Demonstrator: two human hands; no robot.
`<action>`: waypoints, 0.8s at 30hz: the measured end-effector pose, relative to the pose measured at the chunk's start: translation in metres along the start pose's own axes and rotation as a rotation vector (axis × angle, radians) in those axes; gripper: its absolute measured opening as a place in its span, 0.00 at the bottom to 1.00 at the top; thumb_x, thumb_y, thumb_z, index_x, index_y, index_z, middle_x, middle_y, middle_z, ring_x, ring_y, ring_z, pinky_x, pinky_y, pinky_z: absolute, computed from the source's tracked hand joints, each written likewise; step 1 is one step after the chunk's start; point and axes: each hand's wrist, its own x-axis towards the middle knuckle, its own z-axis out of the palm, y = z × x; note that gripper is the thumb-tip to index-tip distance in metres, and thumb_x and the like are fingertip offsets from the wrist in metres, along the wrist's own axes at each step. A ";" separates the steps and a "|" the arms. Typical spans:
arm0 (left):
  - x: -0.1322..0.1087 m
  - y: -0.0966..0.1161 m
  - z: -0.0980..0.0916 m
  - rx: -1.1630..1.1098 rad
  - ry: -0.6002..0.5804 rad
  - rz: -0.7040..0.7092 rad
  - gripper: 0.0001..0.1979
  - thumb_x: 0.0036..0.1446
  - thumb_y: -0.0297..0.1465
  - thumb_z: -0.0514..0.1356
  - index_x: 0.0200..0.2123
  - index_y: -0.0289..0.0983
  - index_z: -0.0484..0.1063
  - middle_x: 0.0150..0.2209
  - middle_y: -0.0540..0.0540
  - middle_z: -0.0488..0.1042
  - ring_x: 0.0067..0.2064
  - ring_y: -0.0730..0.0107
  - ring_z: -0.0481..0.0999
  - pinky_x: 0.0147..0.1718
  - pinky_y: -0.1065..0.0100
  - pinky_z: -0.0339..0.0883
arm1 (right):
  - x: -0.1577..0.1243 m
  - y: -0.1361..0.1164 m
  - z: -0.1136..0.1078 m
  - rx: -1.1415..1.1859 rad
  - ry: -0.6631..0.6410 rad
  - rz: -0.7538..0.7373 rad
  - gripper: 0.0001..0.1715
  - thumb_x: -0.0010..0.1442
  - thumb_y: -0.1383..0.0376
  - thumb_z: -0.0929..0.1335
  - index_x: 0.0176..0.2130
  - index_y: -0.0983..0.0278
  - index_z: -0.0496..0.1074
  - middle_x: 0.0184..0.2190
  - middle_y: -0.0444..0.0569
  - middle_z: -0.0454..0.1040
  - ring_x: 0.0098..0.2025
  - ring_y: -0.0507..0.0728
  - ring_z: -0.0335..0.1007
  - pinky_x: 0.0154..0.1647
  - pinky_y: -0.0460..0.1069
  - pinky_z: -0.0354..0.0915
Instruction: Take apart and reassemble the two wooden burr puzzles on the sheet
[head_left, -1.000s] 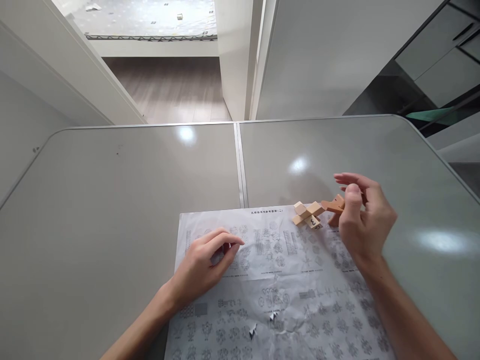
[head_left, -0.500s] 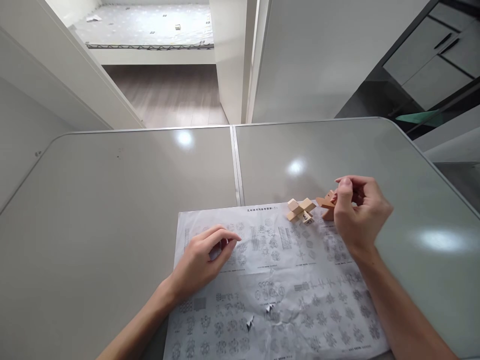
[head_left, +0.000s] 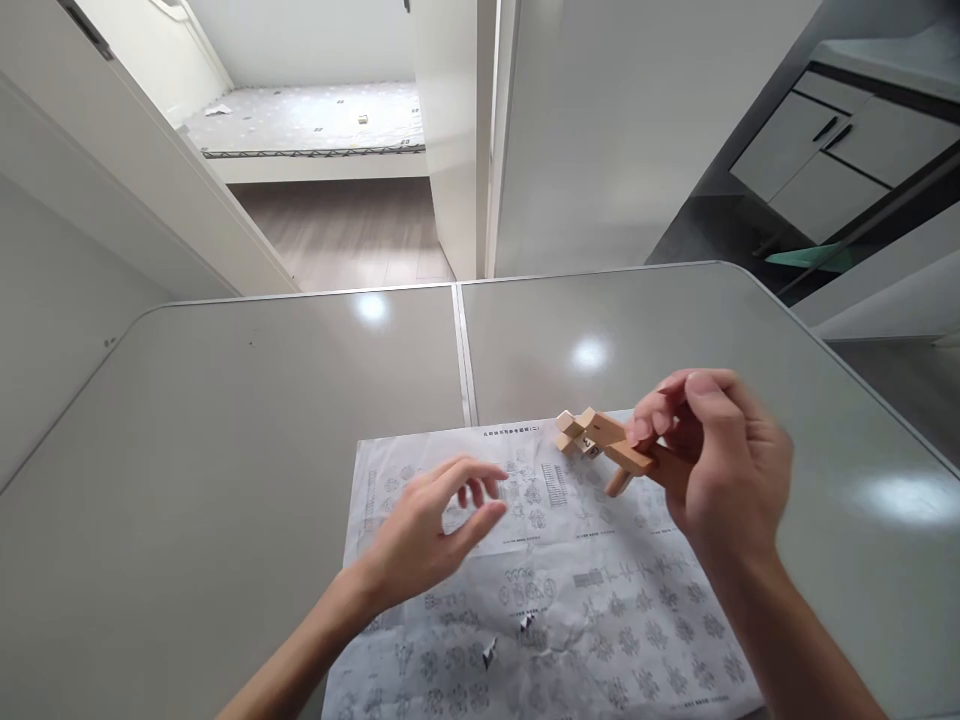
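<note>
My right hand [head_left: 724, 450] is wrapped round a brown wooden piece [head_left: 630, 455] made of crossed bars, raised over the upper right of the printed sheet [head_left: 555, 560]. Just behind it, a paler wooden block cross [head_left: 574, 432] with a number on one bar rests at the sheet's top edge, partly hidden. My left hand [head_left: 442, 520] hovers above the sheet's left part, fingers curved and apart from the thumb, with nothing in it. Small diagrams cover the creased sheet, which has two small tears.
The grey table [head_left: 225, 480] has a metal seam [head_left: 463, 350] running down its middle. Beyond its far edge are a doorway, a bed [head_left: 315, 120] and, at the right, white cabinets [head_left: 817, 140].
My right hand has lifted the brown wooden piece off the table area. My left hand has opened, its thumb and fingers parting, and moved slightly right. The camera view has tilted up.
</note>
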 end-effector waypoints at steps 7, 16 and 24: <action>0.066 0.032 0.036 -0.632 -0.235 -0.011 0.30 0.66 0.57 0.62 0.57 0.39 0.73 0.50 0.38 0.80 0.50 0.54 0.81 0.49 0.53 0.80 | -0.004 -0.008 0.023 0.125 -0.147 0.090 0.17 0.73 0.53 0.67 0.34 0.59 0.70 0.25 0.40 0.65 0.25 0.53 0.69 0.25 0.46 0.70; 0.068 0.019 0.049 -0.837 -0.021 -0.113 0.26 0.65 0.54 0.65 0.54 0.39 0.74 0.56 0.39 0.79 0.60 0.49 0.78 0.58 0.51 0.76 | -0.005 0.007 0.042 0.065 -0.351 -0.039 0.18 0.76 0.51 0.64 0.41 0.59 0.72 0.36 0.46 0.76 0.31 0.53 0.73 0.30 0.47 0.73; 0.042 -0.017 0.005 -0.594 0.194 -0.015 0.48 0.50 0.62 0.72 0.65 0.42 0.68 0.57 0.36 0.81 0.59 0.44 0.82 0.58 0.50 0.77 | -0.025 0.044 0.060 0.106 -0.476 0.056 0.18 0.78 0.48 0.62 0.56 0.55 0.68 0.62 0.52 0.70 0.60 0.61 0.73 0.64 0.60 0.68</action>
